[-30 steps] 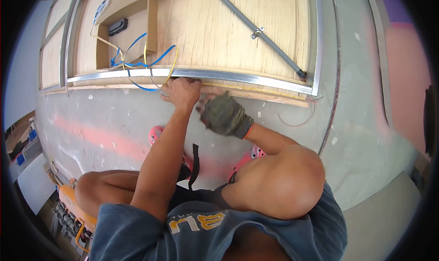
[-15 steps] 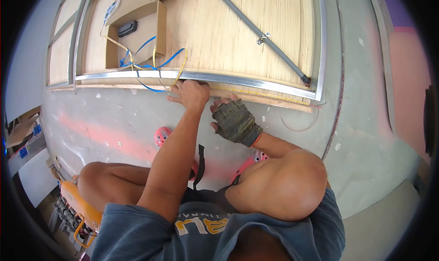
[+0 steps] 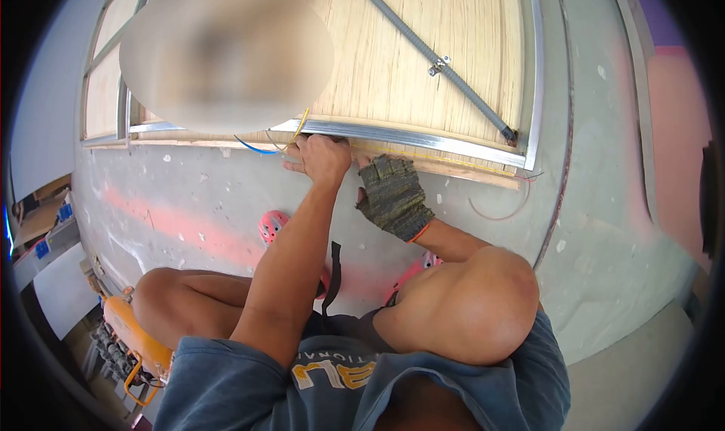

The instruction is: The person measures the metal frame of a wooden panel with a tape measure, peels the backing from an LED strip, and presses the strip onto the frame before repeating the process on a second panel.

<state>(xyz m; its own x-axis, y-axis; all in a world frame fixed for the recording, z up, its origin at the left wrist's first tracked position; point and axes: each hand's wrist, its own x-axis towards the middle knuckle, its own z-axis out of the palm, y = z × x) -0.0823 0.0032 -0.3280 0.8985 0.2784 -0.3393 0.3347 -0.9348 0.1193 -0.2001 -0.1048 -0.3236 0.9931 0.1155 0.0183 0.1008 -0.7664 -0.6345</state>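
Observation:
My bare left hand (image 3: 325, 158) is at the near side of a silver metal rail (image 3: 430, 141), its knuckles just below the rail. Some fingers curl in toward the rail; others point left, and what they grip is hidden. To its right, my right hand (image 3: 393, 193) wears a dark green fingerless work glove, fingers bent toward the wooden strip (image 3: 476, 176) under the rail. Its fingertips are mostly hidden. A thin yellow wire (image 3: 305, 121) loops over the rail beside my left hand. A blue strand (image 3: 255, 147) hangs below the rail further left.
Behind the rail lies a plywood panel (image 3: 393, 76), crossed by a grey corrugated conduit (image 3: 408, 35) with a metal clamp (image 3: 439, 66). A blurred oval covers the panel's left part. A thin reddish wire (image 3: 502, 216) curls on the grey floor (image 3: 211, 197). An orange machine (image 3: 136, 321) stands at lower left.
My right hand has moved slightly, its fingers closer in toward the strip. My left hand stays nearly in place. The view has shifted a little, and a blur now covers the cardboard box.

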